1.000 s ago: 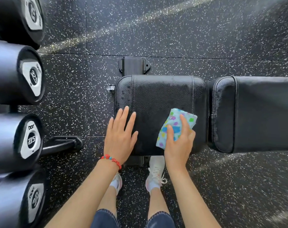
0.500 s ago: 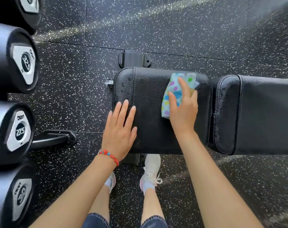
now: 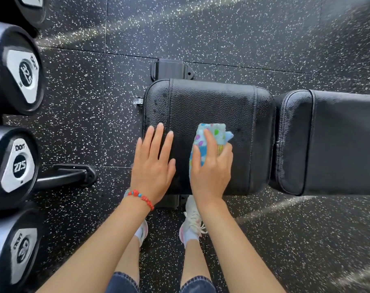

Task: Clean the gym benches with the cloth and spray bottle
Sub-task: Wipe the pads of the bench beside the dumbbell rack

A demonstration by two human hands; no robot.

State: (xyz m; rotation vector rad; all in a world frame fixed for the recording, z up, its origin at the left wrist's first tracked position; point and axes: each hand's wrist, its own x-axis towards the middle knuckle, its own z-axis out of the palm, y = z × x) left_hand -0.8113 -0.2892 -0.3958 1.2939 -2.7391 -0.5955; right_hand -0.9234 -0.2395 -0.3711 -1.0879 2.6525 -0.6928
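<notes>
A black padded bench seat (image 3: 211,104) lies in the middle of the head view, with the longer back pad (image 3: 338,142) to its right. My right hand (image 3: 211,168) presses a light blue cloth with coloured spots (image 3: 215,132) flat on the seat's near middle. My left hand (image 3: 152,163) lies flat with fingers spread on the seat's near left part; a red bead bracelet is on that wrist. No spray bottle is in view.
Several black dumbbell ends (image 3: 19,163) on a rack fill the left edge, and a rack foot (image 3: 67,176) juts toward the bench. Speckled black rubber floor (image 3: 264,39) surrounds the bench. My feet in white shoes (image 3: 192,223) stand at the seat's near edge.
My right hand has pulled the cloth back from the seat's far right corner toward me and to the left. My left hand has stayed flat on the seat.
</notes>
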